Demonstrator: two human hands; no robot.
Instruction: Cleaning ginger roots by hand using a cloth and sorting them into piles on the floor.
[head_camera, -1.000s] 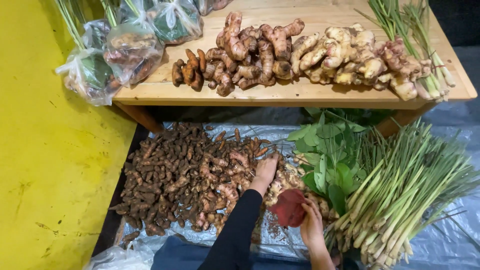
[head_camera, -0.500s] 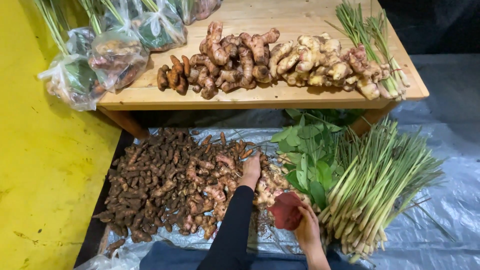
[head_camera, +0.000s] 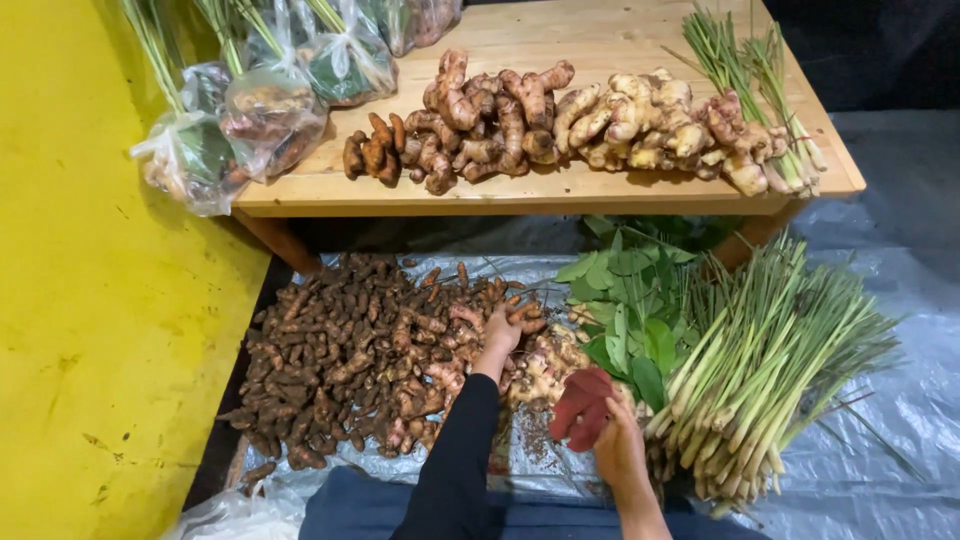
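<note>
Fingers of the left hand (head_camera: 503, 331) closed on a turmeric root (head_camera: 522, 312) at the pile (head_camera: 350, 360) edge; right hand (head_camera: 618, 450) gripped a red bag (head_camera: 580, 408).

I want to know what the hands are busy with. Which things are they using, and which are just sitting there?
In use:
left hand reaching into the brown root pile
right hand holding a red bag

Just sitting there:
lemongrass bundle
green leaves
ginger on the wooden table
bagged greens
</note>
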